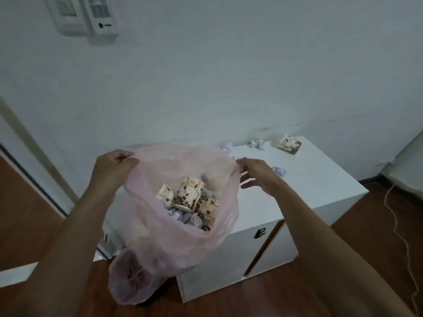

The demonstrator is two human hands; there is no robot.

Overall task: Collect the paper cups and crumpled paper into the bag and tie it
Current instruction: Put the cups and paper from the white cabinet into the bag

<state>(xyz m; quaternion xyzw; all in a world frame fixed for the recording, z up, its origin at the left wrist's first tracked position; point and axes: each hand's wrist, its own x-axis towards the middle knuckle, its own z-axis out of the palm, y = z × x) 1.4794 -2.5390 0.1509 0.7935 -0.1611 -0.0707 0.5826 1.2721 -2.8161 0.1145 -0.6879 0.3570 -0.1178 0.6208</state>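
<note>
Task partly done. Left hand (112, 163) and right hand (254, 172) each pinch the bag (183, 243) rim, mouth open. Cups and paper inside. On the desk (320, 179), at two o'clock: crushed cup (288, 144), three paper balls. Bag untied.

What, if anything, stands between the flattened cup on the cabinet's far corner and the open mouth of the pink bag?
Nothing solid blocks it. The flattened cup lies in the open on the white cabinet, and the pink bag is held open by the left hand and right hand. Only crumpled paper balls lie loosely between.
</note>
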